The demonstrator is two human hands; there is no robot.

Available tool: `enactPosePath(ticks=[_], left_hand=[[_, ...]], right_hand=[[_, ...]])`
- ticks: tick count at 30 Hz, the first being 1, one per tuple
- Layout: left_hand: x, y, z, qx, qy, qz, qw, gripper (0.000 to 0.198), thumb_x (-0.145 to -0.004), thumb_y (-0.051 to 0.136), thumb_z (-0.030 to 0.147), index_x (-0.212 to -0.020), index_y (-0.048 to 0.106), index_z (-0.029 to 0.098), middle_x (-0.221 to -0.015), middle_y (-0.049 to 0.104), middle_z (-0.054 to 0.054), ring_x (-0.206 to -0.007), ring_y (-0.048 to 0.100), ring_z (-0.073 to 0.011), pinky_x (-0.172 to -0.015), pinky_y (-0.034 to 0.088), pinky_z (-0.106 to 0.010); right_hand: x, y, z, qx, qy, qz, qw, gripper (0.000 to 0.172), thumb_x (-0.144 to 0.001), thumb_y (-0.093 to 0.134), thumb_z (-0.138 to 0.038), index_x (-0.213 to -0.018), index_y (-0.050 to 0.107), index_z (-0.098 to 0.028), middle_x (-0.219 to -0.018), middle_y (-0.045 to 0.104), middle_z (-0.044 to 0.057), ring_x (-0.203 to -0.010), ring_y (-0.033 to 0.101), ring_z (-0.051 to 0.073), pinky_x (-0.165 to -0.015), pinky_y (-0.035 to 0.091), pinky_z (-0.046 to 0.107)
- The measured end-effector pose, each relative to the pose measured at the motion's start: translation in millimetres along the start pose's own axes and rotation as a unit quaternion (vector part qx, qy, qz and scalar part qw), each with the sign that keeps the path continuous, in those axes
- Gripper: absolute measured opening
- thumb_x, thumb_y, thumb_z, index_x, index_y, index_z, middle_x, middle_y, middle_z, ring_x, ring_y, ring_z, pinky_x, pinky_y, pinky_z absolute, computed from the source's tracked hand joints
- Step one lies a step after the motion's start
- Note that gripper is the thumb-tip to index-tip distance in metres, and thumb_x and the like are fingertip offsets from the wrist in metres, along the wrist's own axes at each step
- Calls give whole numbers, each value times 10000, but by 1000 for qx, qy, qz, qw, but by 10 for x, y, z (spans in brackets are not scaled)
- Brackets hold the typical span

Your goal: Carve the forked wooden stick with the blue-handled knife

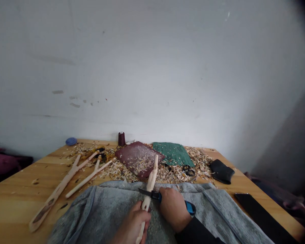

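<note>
My left hand (133,223) is closed round the lower end of a pale peeled wooden stick (151,178) that points away from me over the table. My right hand (173,210) grips a knife with a blue-and-black handle (156,195); its dark blade (144,192) lies across the stick just above my left hand. Both hands work over a grey towel (104,210) sprinkled with fine shavings.
Two carved forked sticks (66,183) lie at left on the wooden table (12,193). Wood shavings (167,171) cover a maroon pad (138,157) and a green cloth (173,152). A thread spool (121,138), scissors (188,170), black pouch (221,171) and dark strop (259,213) are nearby.
</note>
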State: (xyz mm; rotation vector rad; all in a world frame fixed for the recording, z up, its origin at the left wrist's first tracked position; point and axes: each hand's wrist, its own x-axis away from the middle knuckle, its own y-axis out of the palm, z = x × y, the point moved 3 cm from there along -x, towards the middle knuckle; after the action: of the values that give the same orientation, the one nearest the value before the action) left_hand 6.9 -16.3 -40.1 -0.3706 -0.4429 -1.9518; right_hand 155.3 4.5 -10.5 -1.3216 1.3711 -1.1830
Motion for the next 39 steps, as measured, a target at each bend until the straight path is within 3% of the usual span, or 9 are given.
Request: enactPosePath(ticks=[3, 9, 13, 18, 24, 29, 33, 39], left_hand=[[-5, 2, -9, -13, -8, 14, 1000, 143, -737, 522, 295, -840, 436, 243, -501, 448, 115, -280, 305, -52, -329, 142, -207], [44, -21, 14, -2, 16, -19, 1000, 155, -729, 544, 263, -858, 462, 236, -530, 475, 103, -321, 366, -59, -356, 224, -193], [2, -12, -17, -13, 2, 7, 1000, 130, -725, 559, 279, -815, 477, 232, -505, 475, 95, -310, 369, -65, -367, 245, -200], [-84, 19, -72, -46, -45, 73, 995, 121, -727, 516, 199, -824, 456, 241, -482, 459, 108, -262, 321, -67, -327, 217, -206], [-49, 19, -31, -38, -12, 15, 999, 146, -780, 556, 278, -812, 417, 248, -512, 465, 116, -266, 342, -49, -316, 173, -188], [-58, 13, -26, -44, -21, 39, 998, 117, -806, 528, 268, -784, 415, 249, -461, 423, 121, -239, 294, -51, -309, 133, -201], [-65, 22, -28, -27, -11, 24, 999, 167, -791, 574, 291, -758, 416, 247, -455, 417, 122, -242, 288, -43, -325, 134, -198], [11, 1, 3, -29, -4, 13, 999, 91, -758, 531, 264, -782, 447, 240, -485, 443, 108, -282, 331, -56, -335, 182, -193]], right_hand=[[-9, 14, 29, -1, -16, 2, 1000, 293, -866, 474, -95, -965, 725, -208, -965, 761, 102, -906, 719, 236, -726, 442, 288], [32, -21, -23, -13, -77, -11, 997, 240, -850, 526, -175, -1001, 709, -208, -975, 757, 96, -919, 710, 238, -733, 418, 287], [78, -11, -113, -27, -118, -16, 993, 234, -849, 528, -187, -1000, 705, -219, -988, 751, 79, -915, 707, 228, -724, 409, 284], [66, -6, -98, -20, -80, -15, 996, 255, -887, 500, -182, -1018, 713, -227, -966, 750, 88, -898, 711, 233, -717, 418, 289], [0, -25, 4, 8, -4, -8, 1000, 350, -897, 420, -80, -1010, 727, -205, -987, 754, 117, -921, 718, 242, -729, 447, 295], [-40, -28, 43, 10, 11, 2, 1000, 374, -888, 409, -59, -1027, 726, -200, -1003, 751, 125, -933, 717, 247, -737, 456, 303], [-60, -48, 80, 10, 14, 4, 1000, 349, -875, 439, -67, -1023, 727, -198, -1005, 753, 122, -953, 713, 251, -752, 455, 303], [-1, -17, 50, 6, -24, -8, 1000, 321, -866, 477, -96, -1032, 718, -228, -1005, 757, 91, -950, 709, 227, -750, 427, 276]])
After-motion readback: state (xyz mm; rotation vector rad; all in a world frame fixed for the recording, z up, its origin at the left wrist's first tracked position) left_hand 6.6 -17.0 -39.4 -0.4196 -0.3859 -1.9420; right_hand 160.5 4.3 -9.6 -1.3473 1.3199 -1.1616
